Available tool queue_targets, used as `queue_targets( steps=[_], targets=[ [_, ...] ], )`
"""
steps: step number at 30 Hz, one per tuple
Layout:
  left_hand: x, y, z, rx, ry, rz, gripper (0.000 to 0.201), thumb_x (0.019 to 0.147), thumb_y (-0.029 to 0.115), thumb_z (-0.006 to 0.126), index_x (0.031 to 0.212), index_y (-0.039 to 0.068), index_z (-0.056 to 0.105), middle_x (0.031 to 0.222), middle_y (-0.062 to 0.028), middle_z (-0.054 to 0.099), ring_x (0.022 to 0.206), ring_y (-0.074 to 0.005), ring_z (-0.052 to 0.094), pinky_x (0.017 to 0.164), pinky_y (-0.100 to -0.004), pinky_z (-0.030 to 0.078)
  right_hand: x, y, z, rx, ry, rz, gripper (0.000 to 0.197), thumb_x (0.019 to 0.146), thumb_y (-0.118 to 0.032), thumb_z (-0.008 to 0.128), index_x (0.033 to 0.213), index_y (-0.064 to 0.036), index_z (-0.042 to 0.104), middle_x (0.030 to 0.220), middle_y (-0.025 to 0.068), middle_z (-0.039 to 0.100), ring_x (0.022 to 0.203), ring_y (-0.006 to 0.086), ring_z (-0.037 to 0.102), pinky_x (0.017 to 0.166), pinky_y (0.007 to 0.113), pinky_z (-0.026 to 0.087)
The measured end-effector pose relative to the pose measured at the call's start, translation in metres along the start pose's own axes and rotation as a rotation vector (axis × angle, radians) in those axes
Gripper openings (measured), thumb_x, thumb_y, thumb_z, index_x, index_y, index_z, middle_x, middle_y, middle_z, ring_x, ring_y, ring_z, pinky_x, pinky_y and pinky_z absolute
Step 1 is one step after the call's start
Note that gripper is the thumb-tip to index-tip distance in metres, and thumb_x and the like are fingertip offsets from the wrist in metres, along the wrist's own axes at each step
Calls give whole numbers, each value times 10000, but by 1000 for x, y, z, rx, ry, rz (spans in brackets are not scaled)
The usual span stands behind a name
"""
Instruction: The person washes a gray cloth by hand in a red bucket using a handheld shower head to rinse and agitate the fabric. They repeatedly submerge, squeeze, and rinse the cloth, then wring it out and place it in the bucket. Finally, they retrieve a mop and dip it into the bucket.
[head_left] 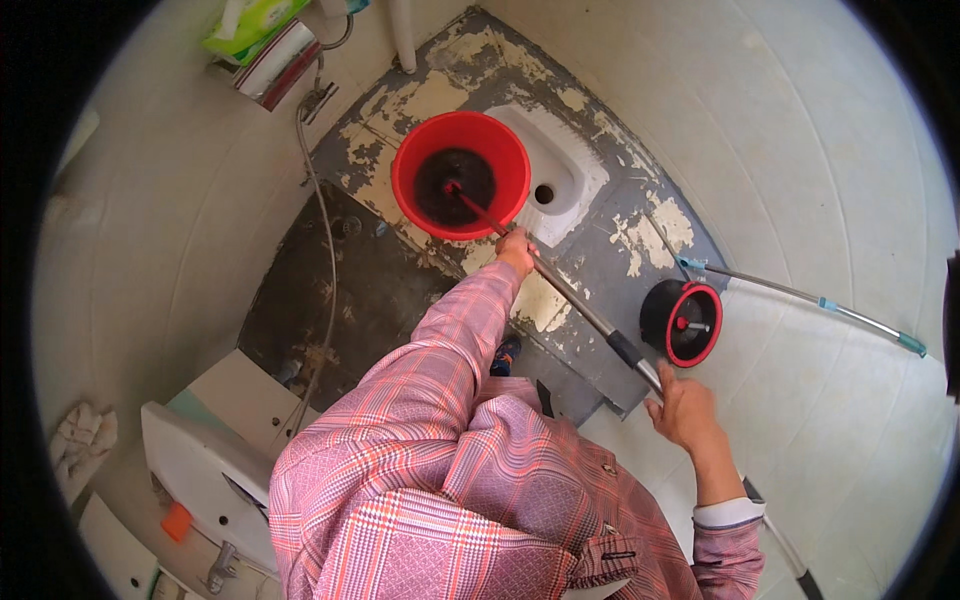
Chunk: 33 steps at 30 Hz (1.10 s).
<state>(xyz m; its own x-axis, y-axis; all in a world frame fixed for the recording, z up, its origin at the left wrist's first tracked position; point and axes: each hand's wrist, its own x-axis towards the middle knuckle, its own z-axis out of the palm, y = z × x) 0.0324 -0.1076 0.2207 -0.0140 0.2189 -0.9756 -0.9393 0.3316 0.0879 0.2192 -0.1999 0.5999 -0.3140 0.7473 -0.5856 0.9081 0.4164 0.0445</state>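
A long mop pole [578,300] slants from upper left to lower right, its red lower end down inside a red bucket [509,165]. Dark liquid or a dark mop head [452,205] fills the bucket's bottom; I cannot tell which. Fingers of my left hand [517,252] wrap round the pole just outside the bucket's near rim. Farther back along it, past a black collar, my right hand [685,405] grips the upper part, partly hiding it. To the right of the pole, a black spin basket [655,315] with a red rim lies tipped on the floor.
Behind the bucket is a white squat toilet [565,180] in a peeling grey floor. A squeegee-like pole [780,288] leans at the right wall. A shower hose [330,240] hangs at left, above a washbasin [205,470]. Another pole [785,545] stands behind my right arm.
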Motion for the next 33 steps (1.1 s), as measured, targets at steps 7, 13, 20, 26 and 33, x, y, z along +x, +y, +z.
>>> queue_targets(
  steps=[7, 13, 20, 26, 33],
  targets=[
    [-27, -38, -15, -139, -354, -124, 102, 823, 182, 493, 773, 130, 421, 573, -2, 376, 453, -145, 356, 439, -319, 334, -70, 46, 52, 91, 14, 75, 233, 672, -62, 592, 868, -59, 466, 681, 154, 572, 621, 356, 562, 562, 435, 450],
    [-101, -59, 7, -148, -416, -155, 151, 827, 224, 505, 740, 155, 402, 559, 10, 376, 474, -146, 350, 479, -334, 343, -125, 83, 87, 188, 168, 123, 310, 667, -8, 556, 963, -84, 508, 666, 151, 549, 607, 363, 541, 540, 418, 424],
    [-144, -71, 14, -132, -521, -65, 134, 825, 212, 506, 745, 152, 416, 555, 11, 380, 465, -142, 368, 481, -332, 368, -158, 106, 105, 195, 279, 71, 425, 689, -52, 601, 1098, -100, 497, 726, 146, 586, 638, 339, 573, 571, 408, 453],
    [-149, -77, 11, -155, -513, -117, 132, 828, 207, 499, 747, 145, 416, 557, 7, 391, 475, -146, 388, 483, -342, 375, -163, 104, 87, 369, 316, 24, 449, 730, -68, 597, 1164, -127, 499, 722, 136, 589, 619, 327, 570, 581, 369, 459],
    [-91, -64, -3, -168, -400, -161, 142, 834, 192, 479, 732, 130, 401, 546, -6, 369, 472, -155, 379, 477, -343, 366, -123, 87, 63, 392, 149, -35, 488, 760, -35, 566, 1226, -148, 476, 681, 143, 554, 549, 266, 534, 570, 311, 443]
  ],
)
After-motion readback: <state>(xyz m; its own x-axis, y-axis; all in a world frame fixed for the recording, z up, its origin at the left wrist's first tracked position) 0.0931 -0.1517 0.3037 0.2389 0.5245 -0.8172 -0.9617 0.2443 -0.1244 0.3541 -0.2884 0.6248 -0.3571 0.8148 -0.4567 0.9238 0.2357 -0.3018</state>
